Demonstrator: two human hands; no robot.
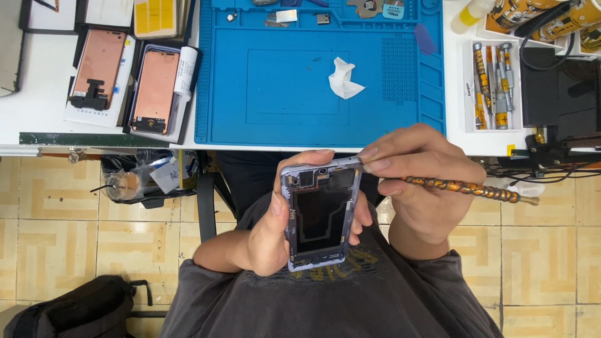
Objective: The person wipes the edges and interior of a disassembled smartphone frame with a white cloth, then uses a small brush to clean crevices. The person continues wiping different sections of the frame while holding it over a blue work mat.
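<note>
My left hand [269, 235] grips an opened phone frame [320, 216], back off, internals showing, held over my lap below the bench [50, 75] edge. Thumb lies along the frame's left side, fingers [358, 219] wrapped round the right side, closed tight on it. My right hand [421, 181] is closed on a thin tool with an orange-patterned handle [466, 188]; thumb and forefinger pinch it near the front, tip touching the top right corner of the frame, handle sticking out to the right.

On the bench: blue work mat [319, 81] with a crumpled white wipe [343, 78] on it, small parts along its far edge. Left of the mat, two copper-coloured phone backs in trays [128, 84]. Right of the mat, a white tray of screwdrivers [494, 84]. Black bag [69, 310] on the tiled floor, lower left.
</note>
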